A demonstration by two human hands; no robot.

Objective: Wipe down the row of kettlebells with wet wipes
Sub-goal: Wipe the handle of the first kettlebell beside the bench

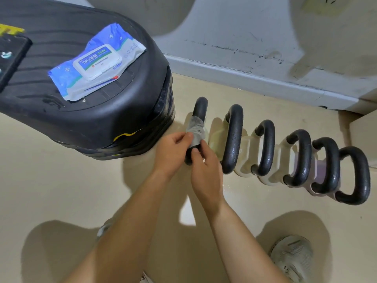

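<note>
Kettlebells (285,156) sit in a row on the beige floor (61,190) right along the wall's baseboard (255,78), six black handles lined up, pale bodies touching one another. The leftmost handle (199,111) has a wet wipe (196,129) wrapped around its middle stretch. Both hands are on it: the left hand (171,154) comes in from the left side, with its fingers (186,136) pinching the edge of the wipe against the handle, and the right hand (206,172) sits just below and to the right, thumb pressed onto the handle and the rest of the fingers curled around behind it, so I can't tell exactly how they grip. Just left of the row is a big black plastic step platform (91,119), and on top of it lies the blue and white pack of wipes (95,62), lid closed. Pretty sure that's a grey sneaker (291,260) at bottom right.
</note>
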